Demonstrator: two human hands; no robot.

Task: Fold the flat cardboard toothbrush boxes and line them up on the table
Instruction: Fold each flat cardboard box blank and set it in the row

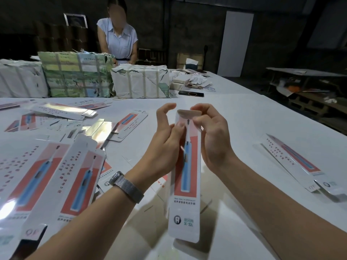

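Note:
I hold a long white toothbrush box [185,188] with a red panel and a blue brush picture upright above the table. My left hand [165,141] grips its left side near the top, thumb on the front. My right hand [214,136] pinches the top flap, which is bent over the box's end. One folded box [294,164] lies alone on the table at the right. Several flat boxes [54,177] lie spread over the left of the table.
The white table [234,117] runs far back. Wrapped, strapped paper bundles [75,74] stand across its far left. A person [118,36] works behind them. A dark phone [191,93] and loose paper scraps lie at the back. Dark shelving stands off the right edge.

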